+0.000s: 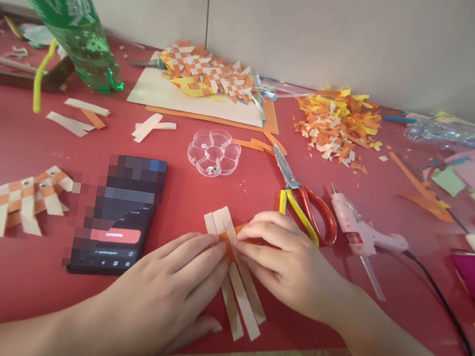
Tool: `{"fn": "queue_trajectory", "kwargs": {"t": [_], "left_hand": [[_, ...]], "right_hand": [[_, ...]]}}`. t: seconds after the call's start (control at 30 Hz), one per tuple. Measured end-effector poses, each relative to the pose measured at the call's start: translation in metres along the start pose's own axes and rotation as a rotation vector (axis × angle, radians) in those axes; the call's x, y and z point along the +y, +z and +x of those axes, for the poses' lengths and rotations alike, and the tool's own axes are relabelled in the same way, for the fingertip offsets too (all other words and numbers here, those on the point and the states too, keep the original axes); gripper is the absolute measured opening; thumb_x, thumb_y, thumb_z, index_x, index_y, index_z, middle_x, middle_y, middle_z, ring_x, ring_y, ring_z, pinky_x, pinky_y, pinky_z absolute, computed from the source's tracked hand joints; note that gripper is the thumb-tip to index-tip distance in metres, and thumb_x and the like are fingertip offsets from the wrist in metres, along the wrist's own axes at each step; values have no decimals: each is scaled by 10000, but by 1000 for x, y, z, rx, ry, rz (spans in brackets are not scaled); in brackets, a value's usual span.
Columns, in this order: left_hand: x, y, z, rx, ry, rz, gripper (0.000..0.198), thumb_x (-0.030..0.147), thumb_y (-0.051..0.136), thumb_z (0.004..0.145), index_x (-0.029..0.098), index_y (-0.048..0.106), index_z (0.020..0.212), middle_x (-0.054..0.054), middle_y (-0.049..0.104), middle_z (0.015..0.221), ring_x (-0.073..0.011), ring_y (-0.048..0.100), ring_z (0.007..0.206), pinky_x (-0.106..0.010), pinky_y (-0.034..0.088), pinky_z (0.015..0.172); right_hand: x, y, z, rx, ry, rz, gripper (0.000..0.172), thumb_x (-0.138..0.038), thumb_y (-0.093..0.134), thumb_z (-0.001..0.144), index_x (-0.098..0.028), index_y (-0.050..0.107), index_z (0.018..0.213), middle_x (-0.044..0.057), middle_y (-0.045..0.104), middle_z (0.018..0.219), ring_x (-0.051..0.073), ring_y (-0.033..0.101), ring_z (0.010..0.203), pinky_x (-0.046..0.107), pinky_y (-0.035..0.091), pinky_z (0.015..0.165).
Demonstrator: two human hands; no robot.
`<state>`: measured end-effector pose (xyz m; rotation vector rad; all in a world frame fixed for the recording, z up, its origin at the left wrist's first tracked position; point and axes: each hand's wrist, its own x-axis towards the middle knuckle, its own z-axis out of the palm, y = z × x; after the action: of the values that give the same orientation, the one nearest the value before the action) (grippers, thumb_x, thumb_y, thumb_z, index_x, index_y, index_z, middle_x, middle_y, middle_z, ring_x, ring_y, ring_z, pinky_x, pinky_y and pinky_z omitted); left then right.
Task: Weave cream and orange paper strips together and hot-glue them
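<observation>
Cream paper strips (244,303) lie fanned on the red table near its front edge, with an orange paper strip (223,237) crossing them. From the left, my left hand (189,283) has its fingers closed together on the strips where they cross. My right hand (282,255) pinches the weave from the other side, its fingertips close to the left ones. The fingers cover much of the crossing. Just beyond the right hand lie scissors (294,195) with red and yellow handles. A phone (125,221) lies left of the strips, its screen partly blurred out.
Woven paper fish (25,195) lie at the left, and more fish (212,74) are piled at the back. A clear flower-shaped tray (191,151) sits mid-table. Paper scraps (337,124), a pink glue gun (359,224) and its cord occupy the right. A green bottle (74,19) stands back left.
</observation>
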<state>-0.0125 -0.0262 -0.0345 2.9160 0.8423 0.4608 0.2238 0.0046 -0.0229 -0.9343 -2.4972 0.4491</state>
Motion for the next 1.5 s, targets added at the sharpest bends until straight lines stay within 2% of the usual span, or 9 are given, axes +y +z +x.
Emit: {"fn": "queue_trajectory", "kwargs": {"t": [0.17, 0.63, 0.87, 1.03, 1.23, 1.5], "left_hand": [[0, 1, -2, 11, 6, 8, 481, 449, 475, 964, 73, 586, 1242, -155, 636, 1279, -298, 601, 1169, -420, 507, 982], [-1, 1, 1, -21, 0, 3, 489, 446, 447, 978, 76, 559, 1277, -140, 638, 1280, -283, 606, 1163, -407, 507, 953], [0, 0, -1, -39, 2, 24, 479, 456, 437, 979, 106, 554, 1283, -132, 624, 1297, -281, 597, 1171, -409, 497, 967], [-1, 3, 0, -22, -13, -7, 495, 465, 475, 958, 79, 555, 1256, -141, 638, 1233, -296, 598, 1139, -428, 497, 962], [-2, 1, 3, -44, -15, -58, 521, 486, 551, 916, 83, 552, 1246, -136, 622, 1220, -303, 590, 1105, -441, 498, 954], [-3, 2, 3, -77, -31, -91, 562, 490, 550, 918, 78, 522, 1299, -136, 604, 1240, -308, 560, 1127, -450, 471, 971]], "right_hand": [[1, 2, -1, 5, -25, -17, 211, -157, 584, 906, -208, 718, 1061, 42, 746, 1045, 222, 613, 1079, 412, 556, 914], [-1, 2, 0, 18, -16, 10, 191, -158, 569, 922, -193, 720, 1034, 55, 736, 1035, 218, 597, 969, 391, 564, 843], [0, 5, -1, 7, -8, 16, 212, -146, 568, 912, -196, 706, 1065, 52, 732, 1099, 223, 600, 1026, 396, 565, 885], [0, 5, -1, 5, 27, 50, 228, -123, 558, 905, -205, 660, 1091, 58, 722, 1082, 206, 592, 1042, 387, 557, 897], [-2, 5, -2, -32, 167, 88, 278, -127, 577, 865, -180, 586, 1138, 91, 625, 1047, 195, 588, 1036, 354, 539, 892], [-4, 2, -3, -60, 174, 120, 311, -106, 561, 854, -185, 557, 1154, 66, 624, 1050, 182, 555, 1066, 320, 489, 923]]}}
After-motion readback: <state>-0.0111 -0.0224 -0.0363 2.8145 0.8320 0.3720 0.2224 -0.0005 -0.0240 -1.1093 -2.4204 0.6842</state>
